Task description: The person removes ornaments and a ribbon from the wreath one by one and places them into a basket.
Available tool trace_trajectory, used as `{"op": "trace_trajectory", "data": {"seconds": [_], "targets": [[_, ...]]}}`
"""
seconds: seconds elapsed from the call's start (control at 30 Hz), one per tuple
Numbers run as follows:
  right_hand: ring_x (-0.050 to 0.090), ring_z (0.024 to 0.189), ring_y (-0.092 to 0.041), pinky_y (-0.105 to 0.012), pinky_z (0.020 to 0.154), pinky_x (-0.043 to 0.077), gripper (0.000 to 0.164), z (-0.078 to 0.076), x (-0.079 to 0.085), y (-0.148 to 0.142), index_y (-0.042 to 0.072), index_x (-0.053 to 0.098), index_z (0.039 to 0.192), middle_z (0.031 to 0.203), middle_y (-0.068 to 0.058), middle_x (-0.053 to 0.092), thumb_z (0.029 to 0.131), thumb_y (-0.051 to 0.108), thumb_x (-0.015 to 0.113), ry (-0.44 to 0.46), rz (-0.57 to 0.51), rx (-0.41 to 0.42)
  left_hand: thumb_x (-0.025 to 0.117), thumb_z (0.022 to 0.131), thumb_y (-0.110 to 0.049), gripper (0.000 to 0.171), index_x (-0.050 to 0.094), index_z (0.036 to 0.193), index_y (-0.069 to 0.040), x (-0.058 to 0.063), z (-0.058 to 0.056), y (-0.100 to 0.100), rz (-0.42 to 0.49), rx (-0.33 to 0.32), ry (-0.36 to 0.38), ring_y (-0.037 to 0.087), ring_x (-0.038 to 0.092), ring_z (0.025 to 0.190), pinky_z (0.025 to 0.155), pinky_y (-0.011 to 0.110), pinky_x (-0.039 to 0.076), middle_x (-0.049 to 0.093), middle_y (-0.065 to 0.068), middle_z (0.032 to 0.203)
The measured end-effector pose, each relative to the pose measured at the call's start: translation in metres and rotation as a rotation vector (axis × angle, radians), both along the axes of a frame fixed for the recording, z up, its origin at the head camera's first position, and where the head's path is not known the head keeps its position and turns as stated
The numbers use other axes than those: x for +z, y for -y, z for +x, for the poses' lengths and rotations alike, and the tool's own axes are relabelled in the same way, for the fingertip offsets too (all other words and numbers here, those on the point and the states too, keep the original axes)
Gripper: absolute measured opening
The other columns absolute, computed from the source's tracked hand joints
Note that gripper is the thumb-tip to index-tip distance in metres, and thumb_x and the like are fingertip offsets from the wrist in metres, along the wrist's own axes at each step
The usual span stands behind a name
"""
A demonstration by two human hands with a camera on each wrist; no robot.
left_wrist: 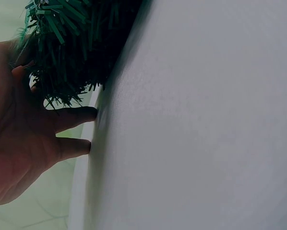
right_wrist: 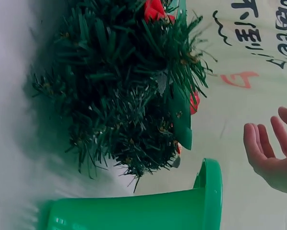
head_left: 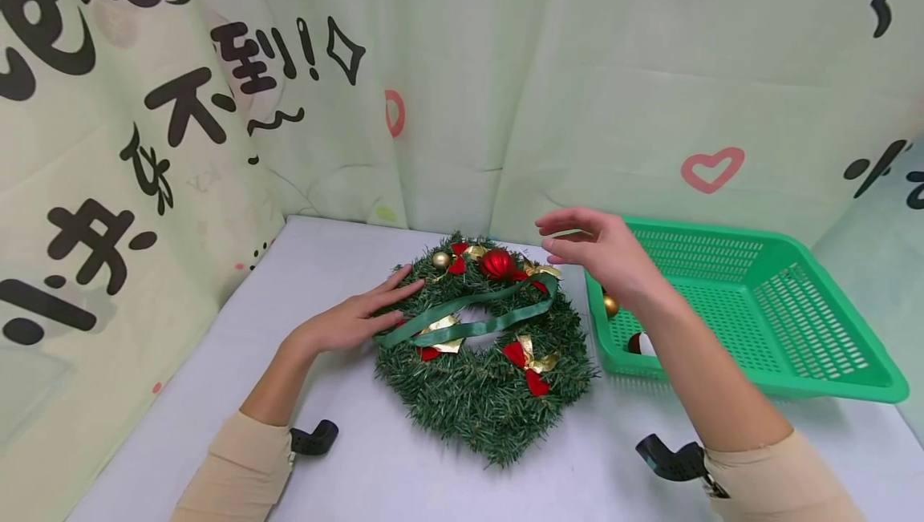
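Note:
A green wreath (head_left: 480, 418) of artificial pine lies on the white table. Red and gold bows, a red ball (head_left: 498, 264) and a small gold ball (head_left: 441, 260) decorate it. A green ribbon (head_left: 516, 317) loops loosely across its top and centre hole. On the wreath's left edge rests my left hand (head_left: 354, 317), fingers spread; in the left wrist view, two fingertips (left_wrist: 88, 114) reach down by the table beside the needles. My right hand (head_left: 602, 253) hovers between the wreath's upper right and the basket, fingers loosely bent, nothing held.
To the right stands a green plastic basket (head_left: 794, 245), partly behind my right forearm. Inside it are a gold ball (head_left: 611, 306) and a dark red and white object (head_left: 642, 344), partly hidden. A printed curtain (head_left: 447, 105) hangs behind and left of the table.

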State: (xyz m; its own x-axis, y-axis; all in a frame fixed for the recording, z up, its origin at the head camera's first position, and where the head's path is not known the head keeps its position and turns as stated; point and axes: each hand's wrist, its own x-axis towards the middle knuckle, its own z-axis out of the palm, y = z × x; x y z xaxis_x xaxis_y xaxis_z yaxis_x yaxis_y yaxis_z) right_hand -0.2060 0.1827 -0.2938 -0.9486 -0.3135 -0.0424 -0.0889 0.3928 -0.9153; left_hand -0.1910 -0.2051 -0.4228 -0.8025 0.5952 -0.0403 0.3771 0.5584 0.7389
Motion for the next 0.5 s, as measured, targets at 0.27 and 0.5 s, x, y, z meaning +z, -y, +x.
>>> {"op": "trace_trajectory", "data": {"seconds": [0.27, 0.5], "targets": [[0.063, 0.126, -0.026, -0.03, 0.096, 0.059, 0.042, -0.017, 0.007, 0.007, 0.006, 0.059, 0.141, 0.147, -0.012, 0.056, 0.102, 0.018, 0.069, 0.063, -0.013, 0.084, 0.048, 0.112, -0.035, 0.057, 0.028, 0.166, -0.036, 0.0, 0.0, 0.001, -0.003, -0.001, -0.005, 0.031, 0.008, 0.163, 0.125, 0.064, 0.021, 0.001, -0.004, 0.177], [0.061, 0.129, -0.032, -0.042, 0.106, 0.054, 0.044, -0.032, 0.013, 0.016, 0.001, 0.056, 0.144, 0.146, -0.018, 0.056, 0.102, 0.011, 0.066, 0.119, -0.006, 0.127, 0.048, 0.113, -0.033, 0.057, 0.028, 0.166, -0.036, 0.0, -0.001, 0.001, -0.001, -0.005, -0.002, 0.031, 0.008, 0.163, 0.125, 0.064, 0.021, 0.001, -0.003, 0.177]]}}
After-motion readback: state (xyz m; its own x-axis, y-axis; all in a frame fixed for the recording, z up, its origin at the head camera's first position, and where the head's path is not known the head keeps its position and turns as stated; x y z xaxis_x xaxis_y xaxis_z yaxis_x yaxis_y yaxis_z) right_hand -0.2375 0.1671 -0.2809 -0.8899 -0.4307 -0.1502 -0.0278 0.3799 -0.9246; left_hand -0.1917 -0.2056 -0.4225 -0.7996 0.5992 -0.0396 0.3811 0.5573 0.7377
